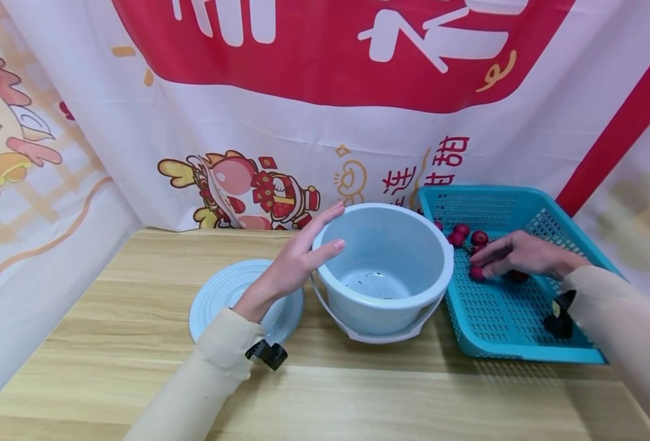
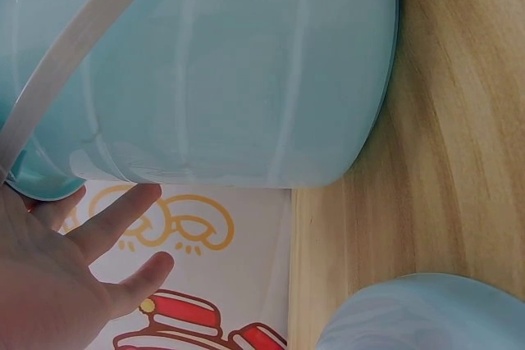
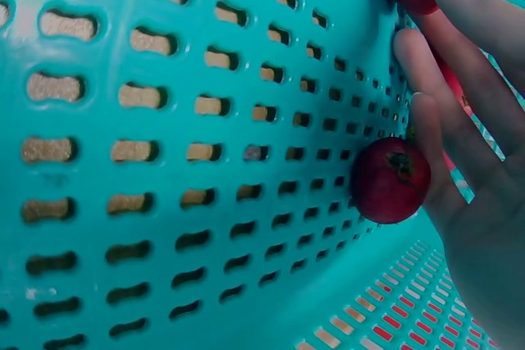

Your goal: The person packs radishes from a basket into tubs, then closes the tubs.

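Cloth (image 1: 302, 116) past the far edge of the wooden desk (image 1: 325, 392) reads 甜. Left hand (image 1: 302, 248), straight-fingered, touches pail (image 1: 382, 315); right hand (image 1: 525, 252) pinches fruit (image 1: 476, 274).

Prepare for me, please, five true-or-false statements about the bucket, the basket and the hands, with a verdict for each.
1. The left hand is at the rim of the bucket. True.
2. Red fruits lie in the teal basket. True.
3. The right hand is inside the bucket. False: it is in the basket.
4. The round lid covers the bucket. False: it lies on the table.
5. The bucket's handle is lowered. True.
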### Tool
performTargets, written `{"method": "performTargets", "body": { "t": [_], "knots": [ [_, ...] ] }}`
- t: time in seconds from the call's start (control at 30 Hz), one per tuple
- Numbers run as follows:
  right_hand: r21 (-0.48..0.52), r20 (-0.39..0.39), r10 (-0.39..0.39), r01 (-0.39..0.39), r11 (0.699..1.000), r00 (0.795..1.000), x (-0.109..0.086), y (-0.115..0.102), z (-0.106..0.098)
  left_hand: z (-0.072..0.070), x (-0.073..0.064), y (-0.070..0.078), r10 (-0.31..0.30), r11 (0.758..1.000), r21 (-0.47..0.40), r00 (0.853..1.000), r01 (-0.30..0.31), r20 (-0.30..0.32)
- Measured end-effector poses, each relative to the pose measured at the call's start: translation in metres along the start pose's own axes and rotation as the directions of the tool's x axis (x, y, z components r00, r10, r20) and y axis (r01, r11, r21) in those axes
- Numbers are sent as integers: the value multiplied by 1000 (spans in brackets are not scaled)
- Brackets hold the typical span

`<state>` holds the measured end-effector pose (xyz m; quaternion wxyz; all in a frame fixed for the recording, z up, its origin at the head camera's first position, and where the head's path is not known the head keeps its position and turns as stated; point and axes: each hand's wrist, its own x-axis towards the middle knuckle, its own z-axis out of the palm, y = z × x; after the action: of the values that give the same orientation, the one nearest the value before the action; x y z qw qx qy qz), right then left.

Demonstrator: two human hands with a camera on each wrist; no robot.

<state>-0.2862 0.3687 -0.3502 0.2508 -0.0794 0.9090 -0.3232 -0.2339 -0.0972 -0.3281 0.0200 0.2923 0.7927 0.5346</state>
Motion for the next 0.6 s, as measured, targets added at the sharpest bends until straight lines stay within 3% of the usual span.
{"method": "performTargets", "body": {
  "t": [0.4, 0.6],
  "knots": [
    [-90, 30, -33, 36, 995, 999, 0, -4, 2, 0, 0, 0, 3, 1000, -6, 1000, -3, -1],
    [-122, -11, -52, 50, 991, 999, -1, -6, 3, 1, 0, 0, 0, 1000, 1, 1000, 0, -8]
  ]
}}
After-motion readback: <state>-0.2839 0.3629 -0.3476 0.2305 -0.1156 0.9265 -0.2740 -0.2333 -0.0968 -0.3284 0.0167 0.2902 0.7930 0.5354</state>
